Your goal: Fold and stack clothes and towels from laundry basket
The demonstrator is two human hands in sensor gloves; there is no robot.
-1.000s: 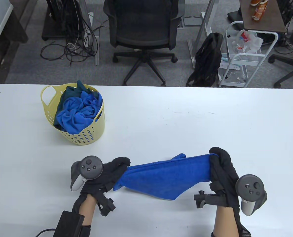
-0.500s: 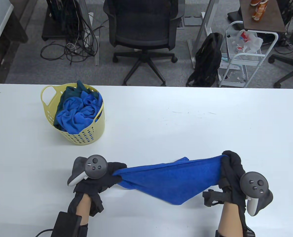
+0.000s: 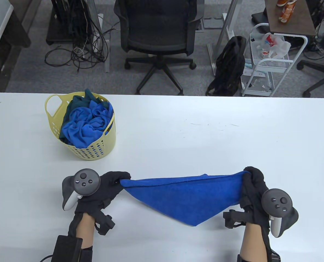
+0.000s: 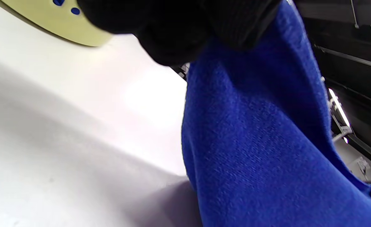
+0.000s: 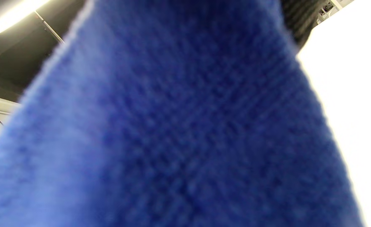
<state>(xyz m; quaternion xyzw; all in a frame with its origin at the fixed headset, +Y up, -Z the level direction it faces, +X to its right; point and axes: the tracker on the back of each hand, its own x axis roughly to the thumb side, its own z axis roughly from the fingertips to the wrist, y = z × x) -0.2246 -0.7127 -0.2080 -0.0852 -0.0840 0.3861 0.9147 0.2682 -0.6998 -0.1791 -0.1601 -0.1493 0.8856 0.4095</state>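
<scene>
While the surface (image 3: 178, 136) carries no folded stack that I can see, I judge the task barely begun: the basket (image 3: 83, 152) remains full of blue and dark cloth. One blue towel (image 3: 186, 199) hangs stretched above the near edge, my left hand (image 3: 107, 188) and right hand (image 3: 253, 191) each gripping a top corner, fingers closed on fabric. Since a second ago, my left hand has moved outward, tautening the top edge.

The towel (image 3: 186, 198) is solid royal blue; the basket (image 3: 96, 150) at ten o'clock is pale yellow (perforated), holding blue and teal cloth (image 3: 85, 122).
</scene>
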